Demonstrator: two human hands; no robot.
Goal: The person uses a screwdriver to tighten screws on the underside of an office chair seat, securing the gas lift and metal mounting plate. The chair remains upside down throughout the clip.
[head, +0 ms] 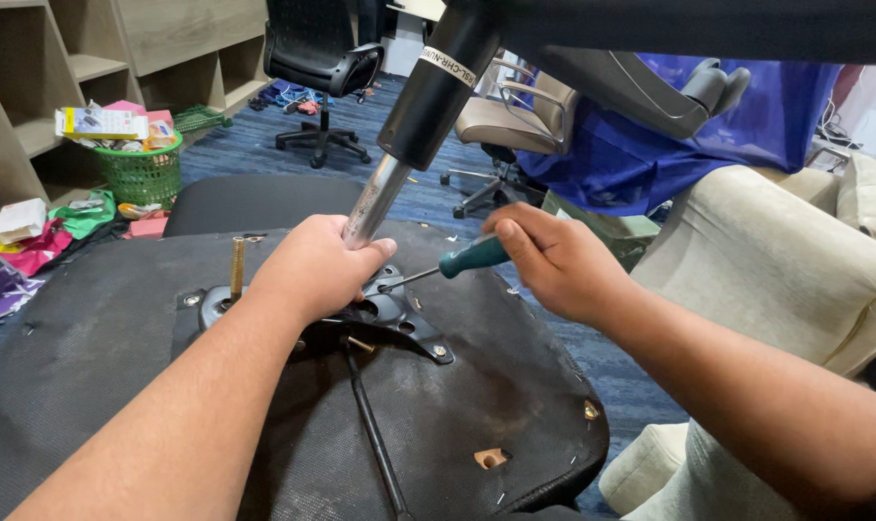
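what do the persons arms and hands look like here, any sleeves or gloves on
Both arms are bare from the edge of the picture down to the hands: no sleeves show. The left hand and the right hand wear no gloves. No watch, bracelet or ring is visible on either wrist or on the fingers that show. No markings or bandages can be seen on the forearms.

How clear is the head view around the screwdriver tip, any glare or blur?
Head view: even indoor light; the green-handled screwdriver and black metal mounting plate look sharp; glare streaks the chrome gas-lift cylinder above the left hand; frame edges bend from the wide lens.
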